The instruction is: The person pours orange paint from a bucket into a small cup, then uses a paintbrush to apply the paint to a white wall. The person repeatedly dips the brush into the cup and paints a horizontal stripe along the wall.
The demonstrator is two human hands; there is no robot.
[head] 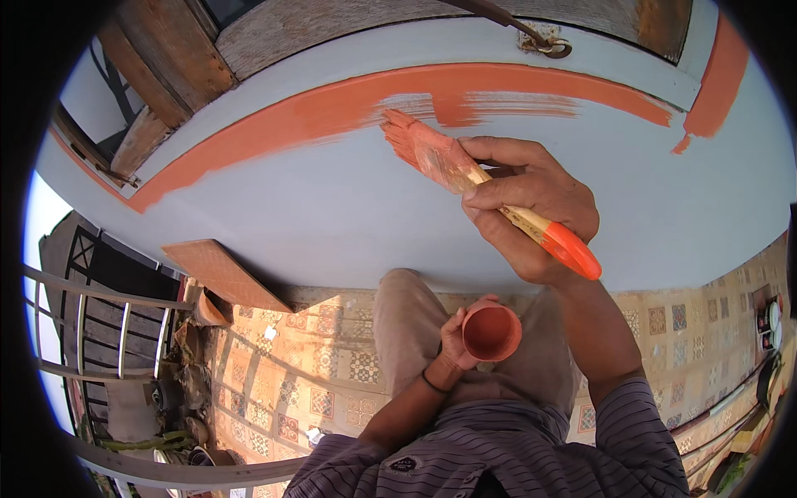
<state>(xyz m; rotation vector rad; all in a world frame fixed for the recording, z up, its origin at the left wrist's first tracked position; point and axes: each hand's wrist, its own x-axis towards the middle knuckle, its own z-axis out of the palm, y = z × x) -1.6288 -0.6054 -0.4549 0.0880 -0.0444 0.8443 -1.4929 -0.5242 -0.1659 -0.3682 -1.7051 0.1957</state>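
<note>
My right hand grips a paintbrush by its wooden handle, which has an orange end. The brush's paint-coated bristles point up and left, at the lower edge of an orange painted band on the pale wall. Streaky strokes show beside the bristle tips, and whether they touch the wall is unclear. Lower down, my left hand is closed around a small round cup, coated inside with reddish paint, held in front of my lap.
A weathered wooden shutter and a metal hook are above the band. A brown board leans on the wall at left, near flower pots and a railing. Patterned tiles cover the floor; cans stand far right.
</note>
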